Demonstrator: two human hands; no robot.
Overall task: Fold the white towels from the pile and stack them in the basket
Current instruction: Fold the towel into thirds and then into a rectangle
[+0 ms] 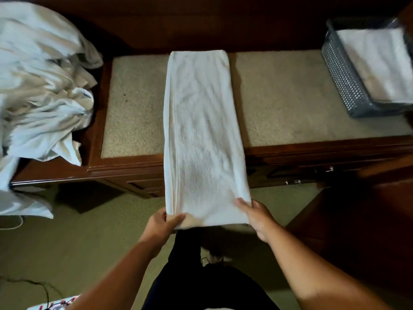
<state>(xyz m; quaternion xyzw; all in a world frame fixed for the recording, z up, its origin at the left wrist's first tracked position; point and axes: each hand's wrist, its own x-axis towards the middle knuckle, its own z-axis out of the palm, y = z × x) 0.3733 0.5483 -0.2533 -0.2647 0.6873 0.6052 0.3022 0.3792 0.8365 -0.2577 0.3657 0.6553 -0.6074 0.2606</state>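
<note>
A white towel point(203, 135), folded into a long narrow strip, lies across the wooden table point(312, 151) and hangs over its near edge. My left hand point(164, 224) pinches the strip's near left corner. My right hand point(257, 217) grips the near right corner, thumb on top. A crumpled pile of white towels point(42, 92) covers the table's left end. At the far right a grey perforated basket point(342, 81) holds a folded white towel point(380, 63).
The table top has a beige inset panel point(286, 95) framed in dark wood, with drawer handles point(295, 181) on the front. Greenish carpet point(67, 242) lies below. A dark cable point(42, 287) trails at the lower left. My dark trousers point(201, 285) show between my arms.
</note>
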